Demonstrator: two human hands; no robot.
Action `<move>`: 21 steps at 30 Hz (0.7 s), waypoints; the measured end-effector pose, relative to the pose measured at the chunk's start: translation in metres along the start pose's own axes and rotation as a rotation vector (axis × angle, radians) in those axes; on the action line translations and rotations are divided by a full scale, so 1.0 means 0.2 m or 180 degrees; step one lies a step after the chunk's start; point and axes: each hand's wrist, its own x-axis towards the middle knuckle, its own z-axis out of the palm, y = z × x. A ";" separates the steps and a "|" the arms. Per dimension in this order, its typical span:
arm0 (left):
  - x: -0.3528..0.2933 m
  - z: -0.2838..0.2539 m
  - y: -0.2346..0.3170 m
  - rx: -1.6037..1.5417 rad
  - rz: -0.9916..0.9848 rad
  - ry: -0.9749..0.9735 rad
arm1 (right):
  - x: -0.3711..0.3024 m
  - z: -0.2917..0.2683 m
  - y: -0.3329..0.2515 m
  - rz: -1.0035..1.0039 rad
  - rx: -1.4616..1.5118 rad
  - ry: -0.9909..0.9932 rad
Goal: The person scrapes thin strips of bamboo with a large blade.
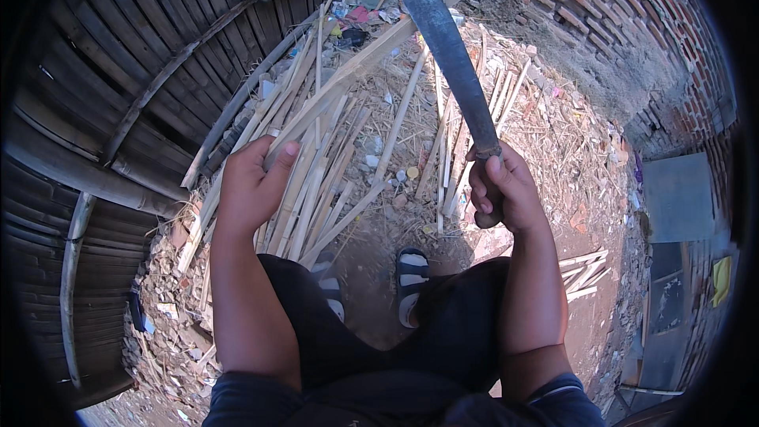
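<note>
My right hand is closed round the dark handle of a machete. The machete's broad, dark blade points up and away from me, its upper part crossing in front of a long bamboo strip. That pale strip runs from my left hand up toward the brick wall at the top right. My left hand grips the strip's near end, thumb on the upper side and the fingers mostly hidden behind it. Whether the blade touches the strip, I cannot tell.
Many split bamboo strips lie on the littered ground ahead and to the left. More short strips lie at the right. A dark bamboo wall stands left, a brick wall at the far right. My sandalled feet are below.
</note>
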 end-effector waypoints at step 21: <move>0.04 0.01 -0.17 -0.0218 0.0065 0.0667 | -0.01 0.05 0.00 0.0244 -0.0106 -0.0656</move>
